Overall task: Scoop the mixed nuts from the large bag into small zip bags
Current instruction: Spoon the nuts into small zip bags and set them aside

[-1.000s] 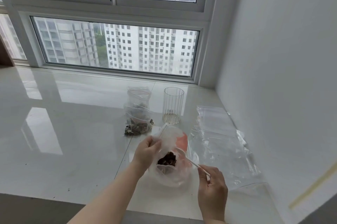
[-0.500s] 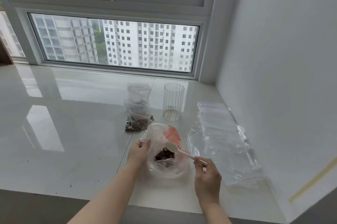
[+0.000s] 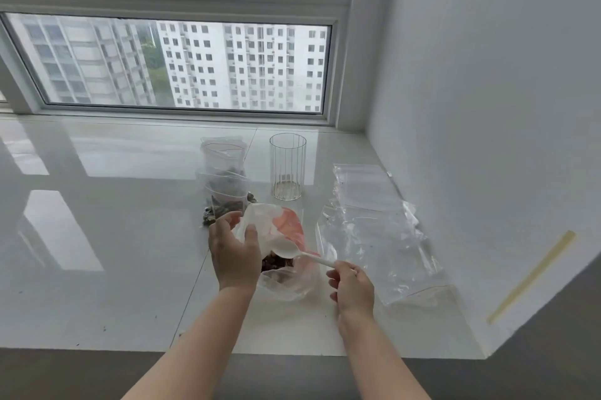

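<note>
Clear plastic with an orange patch, the large bag (image 3: 286,243) lies on the white bench (image 3: 97,237) right in front of you, at 12 o'clock from your wrists. Dark nuts (image 3: 274,262) show in its open mouth. Your left hand (image 3: 234,253) has its grip closed on the bag's upper edge, thumb over the plastic, holding the mouth up. Your right hand (image 3: 353,285), at 4 o'clock from the bag, pinches the handle end of a white spoon (image 3: 299,254); the bowl sits at the bag's mouth just above the nuts. Whether the bowl holds anything you cannot tell.

At 11 o'clock from the large bag stand the small bags (image 3: 224,178), clear and upright, with dark nuts in them. Just to their right, at 12 o'clock, is a clear ribbed glass (image 3: 287,167). At 3 o'clock, against the wall, lies a heap of flat bags (image 3: 374,230). Beyond it all runs the window (image 3: 182,64).
</note>
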